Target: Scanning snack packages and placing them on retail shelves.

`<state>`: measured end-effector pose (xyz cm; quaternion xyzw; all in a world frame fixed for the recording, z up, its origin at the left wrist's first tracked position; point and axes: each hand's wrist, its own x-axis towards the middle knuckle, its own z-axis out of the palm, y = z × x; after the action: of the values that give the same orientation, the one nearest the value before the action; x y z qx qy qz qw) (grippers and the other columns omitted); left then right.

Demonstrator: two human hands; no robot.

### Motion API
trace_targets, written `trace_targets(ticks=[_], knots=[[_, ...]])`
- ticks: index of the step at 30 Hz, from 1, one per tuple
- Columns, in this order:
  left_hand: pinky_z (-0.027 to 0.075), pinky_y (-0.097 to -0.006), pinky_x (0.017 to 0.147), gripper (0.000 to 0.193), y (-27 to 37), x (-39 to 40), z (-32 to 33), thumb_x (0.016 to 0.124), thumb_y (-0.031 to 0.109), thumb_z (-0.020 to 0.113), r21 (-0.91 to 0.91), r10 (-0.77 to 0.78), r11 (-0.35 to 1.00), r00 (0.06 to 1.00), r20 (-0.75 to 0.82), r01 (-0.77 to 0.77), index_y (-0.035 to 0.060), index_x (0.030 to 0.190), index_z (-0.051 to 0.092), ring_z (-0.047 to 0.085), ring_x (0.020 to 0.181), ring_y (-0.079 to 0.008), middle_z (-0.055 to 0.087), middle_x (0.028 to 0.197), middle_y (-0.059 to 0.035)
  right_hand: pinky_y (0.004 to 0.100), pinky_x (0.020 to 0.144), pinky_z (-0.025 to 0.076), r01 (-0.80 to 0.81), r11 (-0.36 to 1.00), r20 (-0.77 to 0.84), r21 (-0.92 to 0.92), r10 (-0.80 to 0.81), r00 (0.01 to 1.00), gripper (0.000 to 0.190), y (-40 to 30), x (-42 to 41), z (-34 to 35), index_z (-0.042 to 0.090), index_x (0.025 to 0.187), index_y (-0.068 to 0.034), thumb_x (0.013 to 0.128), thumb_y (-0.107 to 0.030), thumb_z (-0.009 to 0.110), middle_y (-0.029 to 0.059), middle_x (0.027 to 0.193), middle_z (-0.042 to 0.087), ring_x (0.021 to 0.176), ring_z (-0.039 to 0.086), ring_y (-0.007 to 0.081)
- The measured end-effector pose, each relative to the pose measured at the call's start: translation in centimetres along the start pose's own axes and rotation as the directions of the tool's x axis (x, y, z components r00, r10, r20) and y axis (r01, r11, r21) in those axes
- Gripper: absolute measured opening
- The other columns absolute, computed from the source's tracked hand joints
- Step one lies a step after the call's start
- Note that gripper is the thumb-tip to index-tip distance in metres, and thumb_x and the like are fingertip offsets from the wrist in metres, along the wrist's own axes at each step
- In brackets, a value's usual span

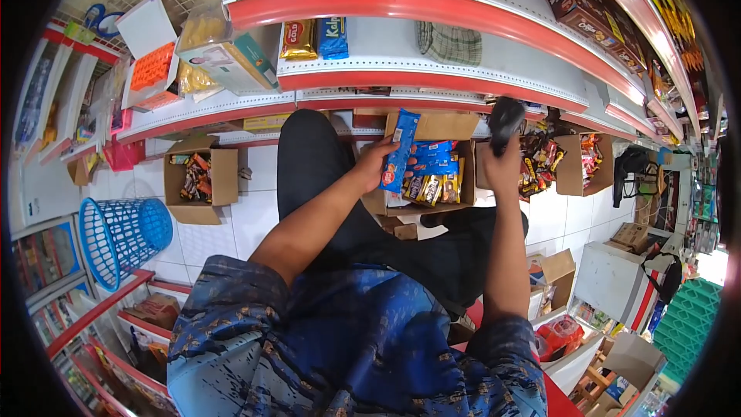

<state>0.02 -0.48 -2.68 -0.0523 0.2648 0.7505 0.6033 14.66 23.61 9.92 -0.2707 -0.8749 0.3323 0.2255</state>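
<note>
A long blue snack packet (402,147) is gripped in my left hand (373,165), upright over the left side of an open cardboard box (431,126). Inside that box lie more blue packets (435,157) and several yellow and dark wafer packets (431,190). My right hand (501,169) is shut on a black handheld device (506,120), slightly blurred, raised beside the box's right side near the shelf edge. What kind of device it is cannot be told. On the shelf above stand a red-gold packet (299,39) and a blue packet (334,38).
Red-edged metal shelves (405,78) run across the front, with a checked cloth (449,42) on one. A box of sweets (200,176) and a blue plastic basket (124,237) are at left. Loose packets (538,165) and another snack box (584,165) are at right.
</note>
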Motion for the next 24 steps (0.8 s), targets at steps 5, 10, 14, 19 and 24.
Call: trace_targets(ticks=[5,10,14,19,24], knots=[[0.057,-0.0443,0.091,0.067,-0.2,-0.2,0.0,0.087,-0.001,0.050,0.156,-0.023,0.987,1.000,-0.009,0.024,0.0118,0.151,0.034,0.061,0.118,-0.0262,0.056,0.138,-0.0151,0.0460,0.087,0.049,-0.011,1.000,0.471,0.012,0.004,0.882,0.043,-3.3,-6.4,0.0,0.058,0.112,0.003,0.070,-0.003,0.058,0.0258,0.102,0.063,0.098,0.061,0.0451],[0.056,-0.0366,0.092,0.086,-0.4,-0.4,0.7,0.075,-0.008,0.049,0.301,0.006,0.953,0.999,0.054,-0.022,0.0118,0.156,0.029,0.062,0.114,-0.0217,0.056,0.139,-0.0138,0.0526,0.087,0.049,0.109,0.991,0.573,-0.078,-0.045,0.818,0.042,-4.2,-7.5,0.3,0.055,0.113,0.001,0.072,-0.006,0.058,0.0260,0.108,0.062,0.100,0.059,0.0476],[0.056,-0.0352,0.091,0.085,-0.4,-0.5,1.2,0.073,-0.009,0.049,0.332,-0.007,0.943,0.998,0.059,-0.013,0.0104,0.154,0.033,0.063,0.112,-0.0199,0.057,0.136,-0.0123,0.0533,0.088,0.049,0.101,0.986,0.581,-0.129,-0.007,0.814,0.043,-4.3,-7.2,0.4,0.055,0.113,0.002,0.071,-0.006,0.059,0.0256,0.110,0.061,0.100,0.060,0.0474],[0.055,-0.0342,0.086,0.076,-0.8,-0.5,0.2,0.079,-0.004,0.048,0.392,-0.007,0.920,0.998,0.068,-0.020,0.0128,0.152,0.038,0.061,0.108,-0.0188,0.057,0.135,-0.0075,0.0520,0.089,0.049,0.135,0.978,0.572,-0.157,-0.022,0.820,0.043,-4.4,-6.6,0.2,0.055,0.114,0.001,0.072,-0.006,0.060,0.0258,0.111,0.061,0.102,0.060,0.0471],[0.054,-0.0350,0.086,0.059,-0.7,0.5,-0.6,0.095,0.018,0.053,0.201,-0.058,0.978,0.998,0.014,0.054,0.0136,0.152,0.038,0.060,0.107,-0.0167,0.060,0.129,-0.0070,0.0472,0.091,0.050,0.159,0.987,0.367,-0.021,-0.140,0.920,0.052,-3.6,-3.8,-1.3,0.056,0.124,-0.001,0.073,-0.005,0.064,0.0251,0.113,0.062,0.103,0.061,0.0453]])
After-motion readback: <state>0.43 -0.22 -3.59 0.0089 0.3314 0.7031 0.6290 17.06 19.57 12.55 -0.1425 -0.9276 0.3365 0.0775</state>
